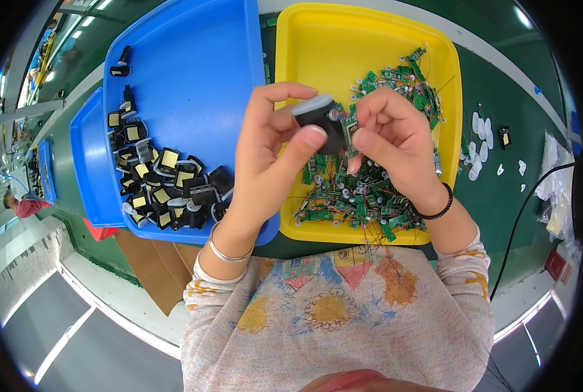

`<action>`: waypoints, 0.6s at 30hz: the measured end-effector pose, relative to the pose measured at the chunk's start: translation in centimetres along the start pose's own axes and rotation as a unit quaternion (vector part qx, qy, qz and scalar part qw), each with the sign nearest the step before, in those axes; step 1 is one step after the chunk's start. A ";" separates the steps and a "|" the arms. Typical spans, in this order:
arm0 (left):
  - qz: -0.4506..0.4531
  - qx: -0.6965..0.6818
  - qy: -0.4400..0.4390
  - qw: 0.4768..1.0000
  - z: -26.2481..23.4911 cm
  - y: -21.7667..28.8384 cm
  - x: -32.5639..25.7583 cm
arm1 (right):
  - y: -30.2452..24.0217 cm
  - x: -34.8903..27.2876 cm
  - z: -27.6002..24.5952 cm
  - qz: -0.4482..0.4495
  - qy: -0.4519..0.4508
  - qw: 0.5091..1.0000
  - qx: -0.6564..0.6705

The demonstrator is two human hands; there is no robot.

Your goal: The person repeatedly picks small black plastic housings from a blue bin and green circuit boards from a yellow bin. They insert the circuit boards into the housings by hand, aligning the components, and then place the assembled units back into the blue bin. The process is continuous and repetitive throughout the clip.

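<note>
Head view: while grasping black case (331, 130) in left hand (272, 140) and pinching green board (349, 130) in right hand (399, 134) toward left edge of yellow tray (317, 46), steady both; avoid bending.

Speckled pale sweatshirt (344, 340), kinda crayon-style doodles, yellow/red/blue/brown. Silver bangle (223, 255) on left wrist, black ridged band (442, 210) on right.

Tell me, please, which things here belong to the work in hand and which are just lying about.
Likely in the work: black case in left hand; circuit board in right hand; blue tray; yellow tray.

Apparently lying about: cardboard; plastic bag.
</note>
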State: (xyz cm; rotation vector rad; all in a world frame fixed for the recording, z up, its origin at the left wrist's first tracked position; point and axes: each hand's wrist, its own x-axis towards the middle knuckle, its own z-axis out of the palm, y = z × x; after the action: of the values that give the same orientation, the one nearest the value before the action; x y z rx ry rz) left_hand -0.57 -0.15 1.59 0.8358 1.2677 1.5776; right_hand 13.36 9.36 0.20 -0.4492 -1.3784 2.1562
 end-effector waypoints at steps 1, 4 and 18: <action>-0.007 0.006 -0.015 1.000 -0.2 -0.4 0.1 | -0.1 0.1 0.0 0.005 0.002 1.000 0.013; -0.013 0.010 -0.027 1.000 -0.1 -0.7 0.2 | -0.2 0.2 0.0 0.006 0.002 0.999 0.033; 0.089 0.142 -0.008 0.986 -0.3 -1.5 0.2 | -0.3 0.3 -0.2 0.066 -0.022 0.998 0.001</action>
State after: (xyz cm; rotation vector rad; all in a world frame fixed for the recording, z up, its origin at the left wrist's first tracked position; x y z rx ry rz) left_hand -0.53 0.03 0.04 1.1679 1.4613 1.5443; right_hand 13.33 9.76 0.39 -0.5080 -1.4055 2.2844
